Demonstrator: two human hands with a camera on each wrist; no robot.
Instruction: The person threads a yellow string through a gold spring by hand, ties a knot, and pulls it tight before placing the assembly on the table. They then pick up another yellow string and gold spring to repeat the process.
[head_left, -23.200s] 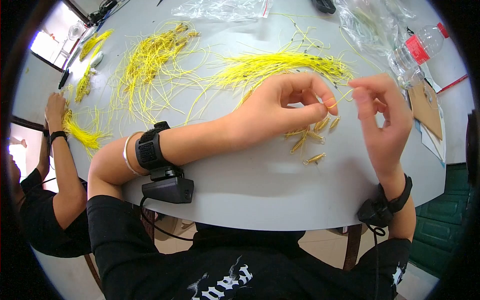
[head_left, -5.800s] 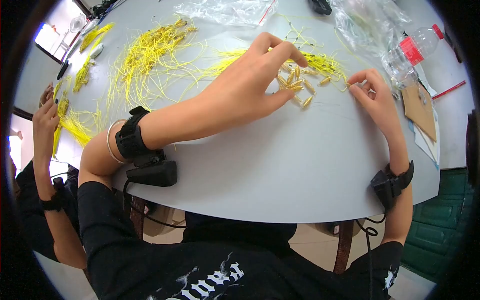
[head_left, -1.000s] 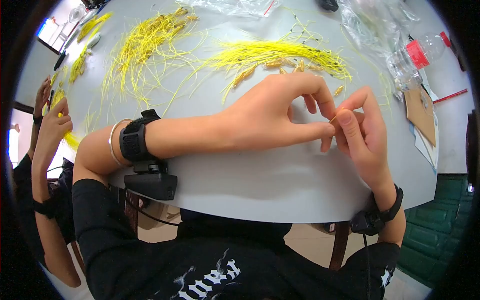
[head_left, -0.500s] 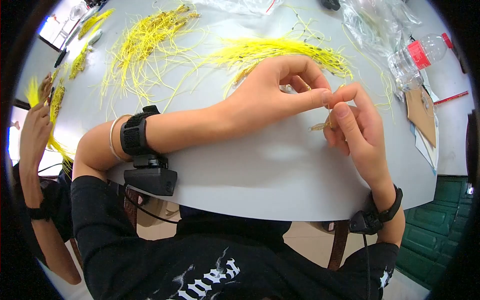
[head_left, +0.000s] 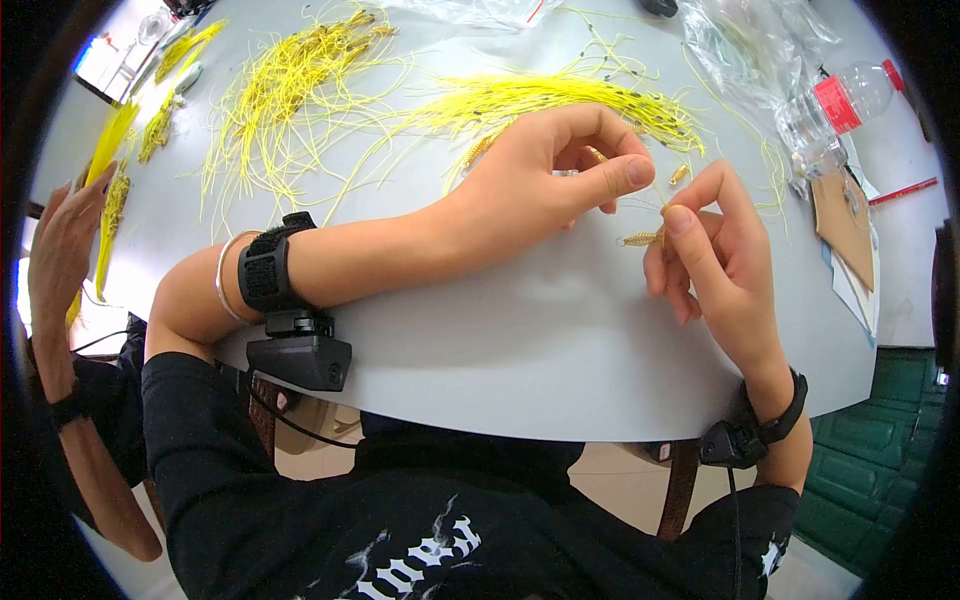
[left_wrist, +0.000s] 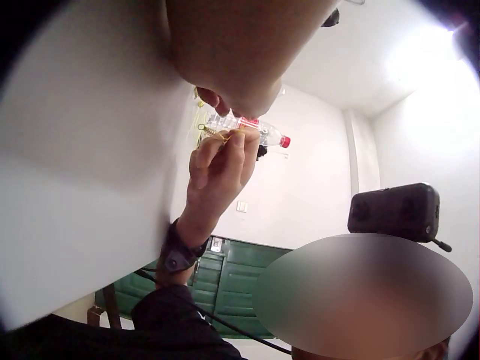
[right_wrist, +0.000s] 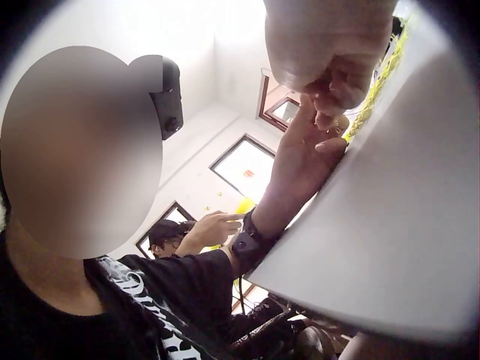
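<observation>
Pinching a gold coil [head_left: 640, 239] above the table surface [head_left: 500, 360] toward its right edge, the right hand [head_left: 735, 270] leaves one end exposed, apparently for access, beside the curved left hand [head_left: 530, 180], whose hold cannot be told.

Head cam [left_wrist: 394, 210]: up high, facing fwd/down, takes in my L hand [head_left: 550, 178], R hand [head_left: 718, 245] + table [head_left: 500, 350]. L wrist cam [head_left: 300, 362]: low, v. close to L hand, tilted, facing R; shares R hand + bottle [head_left: 838, 105] w/ head view. R wrist cam [head_left: 730, 444]: as close, tilted, facing L; shares both hands.
</observation>
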